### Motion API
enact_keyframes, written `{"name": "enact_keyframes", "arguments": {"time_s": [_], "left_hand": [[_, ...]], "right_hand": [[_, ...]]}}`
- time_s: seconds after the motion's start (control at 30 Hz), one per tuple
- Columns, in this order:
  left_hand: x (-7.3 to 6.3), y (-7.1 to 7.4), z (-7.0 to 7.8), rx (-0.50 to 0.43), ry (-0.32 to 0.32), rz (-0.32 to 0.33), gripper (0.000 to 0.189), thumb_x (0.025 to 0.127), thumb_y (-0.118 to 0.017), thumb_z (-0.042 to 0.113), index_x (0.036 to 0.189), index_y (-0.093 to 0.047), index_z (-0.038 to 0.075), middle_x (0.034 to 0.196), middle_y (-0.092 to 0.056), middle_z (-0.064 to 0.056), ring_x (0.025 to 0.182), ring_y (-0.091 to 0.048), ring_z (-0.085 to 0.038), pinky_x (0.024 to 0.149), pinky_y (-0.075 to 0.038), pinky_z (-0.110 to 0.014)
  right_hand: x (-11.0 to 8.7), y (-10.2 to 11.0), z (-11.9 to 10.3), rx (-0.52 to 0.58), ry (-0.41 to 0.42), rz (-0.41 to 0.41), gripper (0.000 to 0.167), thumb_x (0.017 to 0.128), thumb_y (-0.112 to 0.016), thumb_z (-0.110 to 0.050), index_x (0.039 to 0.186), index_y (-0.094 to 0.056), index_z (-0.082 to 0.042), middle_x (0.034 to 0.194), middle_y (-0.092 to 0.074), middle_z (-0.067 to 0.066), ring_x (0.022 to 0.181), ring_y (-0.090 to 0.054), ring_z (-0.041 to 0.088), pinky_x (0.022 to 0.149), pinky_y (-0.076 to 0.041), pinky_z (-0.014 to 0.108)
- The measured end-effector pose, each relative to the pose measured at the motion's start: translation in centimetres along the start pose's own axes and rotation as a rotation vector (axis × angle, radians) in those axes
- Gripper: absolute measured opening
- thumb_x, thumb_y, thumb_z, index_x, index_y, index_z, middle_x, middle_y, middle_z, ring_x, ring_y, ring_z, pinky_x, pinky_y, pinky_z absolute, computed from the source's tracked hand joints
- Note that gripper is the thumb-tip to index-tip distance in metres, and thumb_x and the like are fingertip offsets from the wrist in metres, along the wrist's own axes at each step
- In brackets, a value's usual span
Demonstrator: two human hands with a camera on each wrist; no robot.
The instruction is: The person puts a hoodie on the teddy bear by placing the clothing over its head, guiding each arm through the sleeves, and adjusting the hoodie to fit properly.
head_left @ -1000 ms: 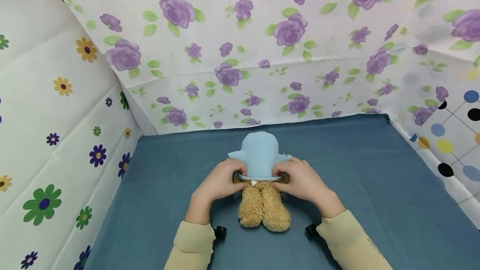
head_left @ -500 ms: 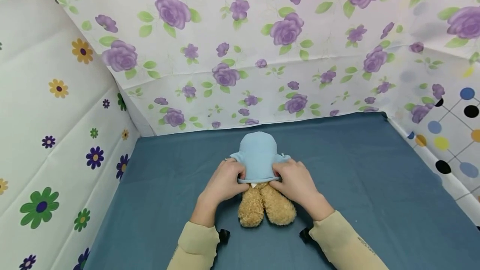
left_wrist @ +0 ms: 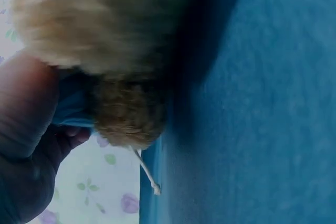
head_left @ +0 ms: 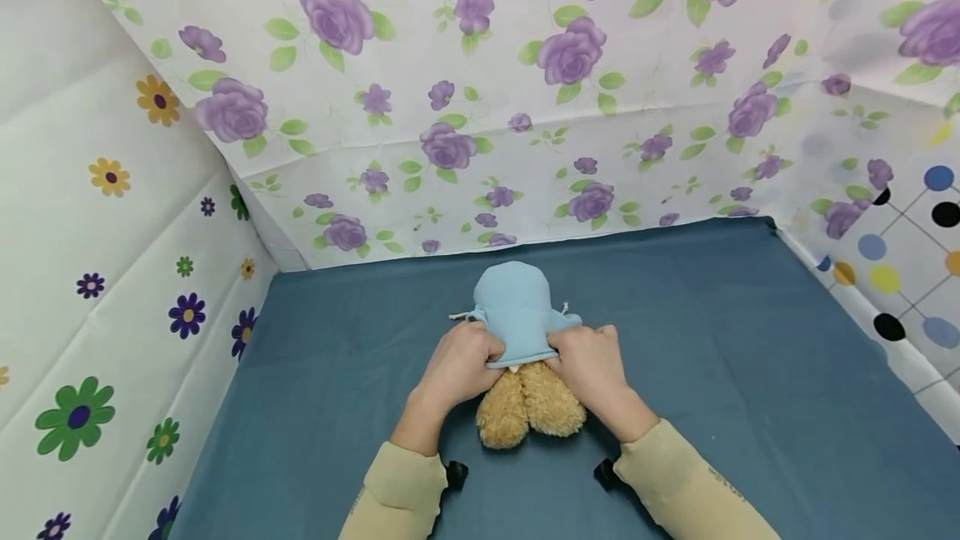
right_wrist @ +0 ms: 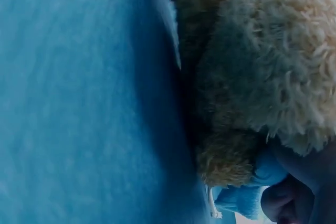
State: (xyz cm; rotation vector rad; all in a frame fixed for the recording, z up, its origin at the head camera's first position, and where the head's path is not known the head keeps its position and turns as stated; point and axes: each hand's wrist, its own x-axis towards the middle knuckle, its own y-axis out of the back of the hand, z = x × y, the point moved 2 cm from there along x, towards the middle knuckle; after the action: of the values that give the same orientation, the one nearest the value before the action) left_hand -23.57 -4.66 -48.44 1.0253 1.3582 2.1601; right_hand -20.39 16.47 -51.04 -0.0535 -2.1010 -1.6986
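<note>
A brown curly-furred teddy bear lies on the table with its legs toward me. A light blue hooded top covers the bear's upper part, and its head is hidden in the head view. My left hand grips the top's hem at its left corner. At the right corner of the hem, my right hand holds the cloth between curled fingers and thumb. In the left wrist view a pale knotted cord hangs beside the fur. The right wrist view shows blue cloth next to my fingers.
A dark blue cloth covers the table. Behind it rises a white sheet with purple roses; a flowered sheet stands at the left and a dotted one at the right.
Both hands have curled tighter on the hem and moved slightly inward, drawing it a little toward me. The bear's right-side leg swung outward, then back in. A cord end now shows at the left.
</note>
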Motion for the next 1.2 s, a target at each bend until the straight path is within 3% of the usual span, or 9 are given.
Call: {"name": "enact_keyframes", "arguments": {"time_s": [0.2,0.27,0.4,0.57,0.67,0.83,1.0,1.2], "left_hand": [[0.2,0.0,0.9,0.040,0.142,0.119,0.073,0.079,-0.077,-0.012,0.079,-0.013,0.023,0.077,-0.005,0.007,0.067,-0.005,-0.010,0.064,-0.013,-0.030],[0.3,-0.1,0.9,0.030,0.187,0.122,0.072,0.079,-0.076,-0.012,0.079,-0.013,0.024,0.077,-0.005,0.008,0.067,-0.004,-0.010,0.063,-0.012,-0.029],[0.0,0.2,0.5,-0.040,0.237,0.018,0.065,0.085,-0.077,-0.001,0.071,-0.018,0.025,0.069,-0.008,0.009,0.062,-0.009,-0.009,0.059,-0.015,-0.028],[-0.6,1.3,0.3,-0.146,0.305,-0.144,0.052,0.090,-0.086,0.031,0.056,-0.046,0.023,0.050,-0.032,0.011,0.045,-0.032,-0.008,0.048,-0.029,-0.026],[-0.6,1.6,0.6,-0.138,0.304,-0.168,0.053,0.090,-0.086,0.040,0.055,-0.051,0.022,0.049,-0.036,0.010,0.043,-0.038,-0.009,0.045,-0.031,-0.026],[-0.3,1.3,1.1,-0.027,0.303,-0.163,0.056,0.088,-0.086,0.037,0.052,-0.046,0.023,0.047,-0.032,0.011,0.042,-0.037,-0.009,0.044,-0.030,-0.026],[-0.1,0.8,1.3,0.009,0.314,-0.180,0.058,0.086,-0.085,0.032,0.053,-0.039,0.022,0.047,-0.025,0.010,0.041,-0.029,-0.009,0.043,-0.026,-0.026],[0.1,0.3,1.1,0.043,0.249,-0.135,0.062,0.087,-0.084,0.029,0.054,-0.031,0.023,0.050,-0.016,0.011,0.045,-0.015,-0.008,0.047,-0.018,-0.026]], "right_hand": [[0.0,0.6,-0.8,-0.103,-0.023,0.030,0.059,0.092,-0.087,-0.026,0.059,-0.039,-0.021,0.049,-0.033,-0.004,0.050,-0.031,0.015,0.067,-0.020,0.039],[0.1,0.7,-0.8,-0.104,-0.008,0.046,0.058,0.092,-0.087,-0.026,0.059,-0.039,-0.021,0.049,-0.033,-0.004,0.048,-0.035,0.015,0.065,-0.027,0.039],[0.3,0.9,-0.2,0.014,0.000,-0.029,0.055,0.097,-0.081,-0.031,0.061,-0.040,-0.022,0.050,-0.033,-0.006,0.047,-0.035,0.013,0.064,-0.035,0.041],[0.3,2.2,0.2,0.250,-0.007,-0.220,0.051,0.097,-0.077,-0.042,0.062,-0.046,-0.022,0.051,-0.032,-0.009,0.044,-0.032,0.010,0.053,-0.030,0.032],[0.3,2.8,-0.1,0.297,0.015,-0.249,0.054,0.096,-0.079,-0.048,0.060,-0.048,-0.022,0.050,-0.033,-0.010,0.041,-0.033,0.008,0.046,-0.029,0.029],[0.3,2.8,-1.0,0.198,0.042,-0.201,0.056,0.096,-0.079,-0.048,0.058,-0.046,-0.023,0.048,-0.031,-0.011,0.041,-0.034,0.008,0.047,-0.028,0.030],[0.2,2.6,-1.5,0.154,0.000,-0.184,0.057,0.095,-0.081,-0.041,0.058,-0.043,-0.021,0.049,-0.030,-0.008,0.043,-0.032,0.011,0.051,-0.026,0.032],[0.1,2.1,-1.8,0.062,-0.026,-0.160,0.058,0.100,-0.075,-0.044,0.056,-0.045,-0.021,0.047,-0.036,-0.005,0.044,-0.037,0.015,0.059,-0.032,0.040]]}}
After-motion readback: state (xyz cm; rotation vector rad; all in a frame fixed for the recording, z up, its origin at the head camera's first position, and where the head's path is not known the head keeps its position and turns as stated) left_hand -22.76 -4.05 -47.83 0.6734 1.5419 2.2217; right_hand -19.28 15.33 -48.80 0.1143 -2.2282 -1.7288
